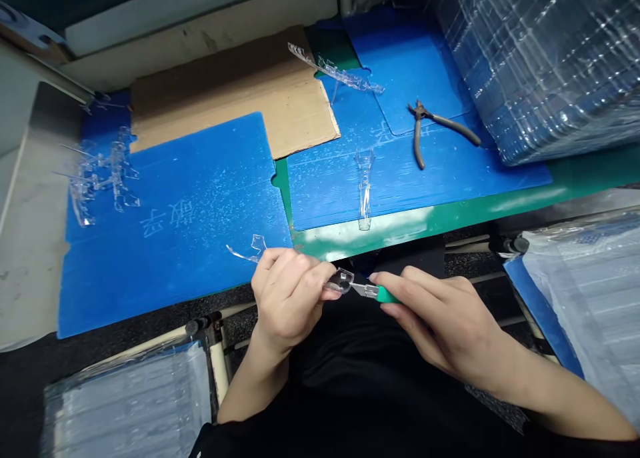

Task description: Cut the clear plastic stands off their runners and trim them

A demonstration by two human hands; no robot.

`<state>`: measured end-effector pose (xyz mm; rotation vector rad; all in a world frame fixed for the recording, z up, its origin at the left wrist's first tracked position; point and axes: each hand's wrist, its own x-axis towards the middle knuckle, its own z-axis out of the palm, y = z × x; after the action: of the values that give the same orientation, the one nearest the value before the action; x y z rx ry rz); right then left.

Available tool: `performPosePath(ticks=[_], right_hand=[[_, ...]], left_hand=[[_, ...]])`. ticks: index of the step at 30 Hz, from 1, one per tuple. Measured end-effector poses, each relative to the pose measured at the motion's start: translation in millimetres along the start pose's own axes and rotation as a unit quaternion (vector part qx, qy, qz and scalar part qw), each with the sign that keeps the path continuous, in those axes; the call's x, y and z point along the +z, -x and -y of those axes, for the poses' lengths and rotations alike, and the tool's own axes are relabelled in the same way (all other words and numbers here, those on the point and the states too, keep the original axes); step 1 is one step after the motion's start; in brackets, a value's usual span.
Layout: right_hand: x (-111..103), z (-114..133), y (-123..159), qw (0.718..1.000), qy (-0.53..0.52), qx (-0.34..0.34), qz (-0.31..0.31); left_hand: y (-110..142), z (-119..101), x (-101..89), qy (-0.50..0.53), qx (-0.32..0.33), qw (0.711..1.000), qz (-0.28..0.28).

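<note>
My left hand is closed around a clear plastic moulded part, whose far end sticks out past the fingers over the blue sheet. My right hand grips a green-handled knife, with its metal blade touching the clear part between the two hands. Both hands are held just in front of the bench edge, above my dark lap.
Blue plastic sheets and a cardboard piece cover the green bench. A loose clear part lies in the middle, side cutters to the right, a clear sprue behind, and several clear pieces at left. Bagged clear trays stand at the right.
</note>
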<state>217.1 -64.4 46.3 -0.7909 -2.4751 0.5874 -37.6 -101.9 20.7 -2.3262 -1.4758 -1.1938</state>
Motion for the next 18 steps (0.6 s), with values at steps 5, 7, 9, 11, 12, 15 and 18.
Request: performPosePath(ticks=[5, 7, 9, 11, 12, 15, 18], right_hand=[[-1.5, 0.3, 0.8, 1.0, -0.018, 0.014, 0.01], [-2.1, -0.6, 0.8, 1.0, -0.025, 0.016, 0.007], [-2.6, -1.9, 0.6, 0.999, -0.03, 0.018, 0.005], [-3.1, -2.9, 0.5, 0.999, -0.035, 0.017, 0.005], [-3.3, -3.4, 0.6, 0.999, -0.036, 0.016, 0.005], [-2.6, -6.9, 0.8, 0.999, -0.04, 0.011, 0.008], [2.1, -19.2, -0.4, 0.999, -0.027, 0.017, 0.007]], left_hand=[[-0.3, -0.7, 0.0, 0.009, 0.005, 1.0, -0.001], [-0.9, -1.6, -0.4, 0.015, 0.002, 1.0, -0.001], [-1.4, -2.1, -0.6, 0.02, 0.001, 1.0, 0.005], [-1.8, -1.9, -0.6, 0.022, 0.002, 1.0, 0.016], [-1.9, -1.5, -0.6, 0.022, 0.002, 1.0, 0.021], [-2.1, -0.7, -1.2, 0.025, -0.003, 0.999, 0.034], [-3.2, -4.6, -4.2, 0.064, -0.008, 0.996, 0.059]])
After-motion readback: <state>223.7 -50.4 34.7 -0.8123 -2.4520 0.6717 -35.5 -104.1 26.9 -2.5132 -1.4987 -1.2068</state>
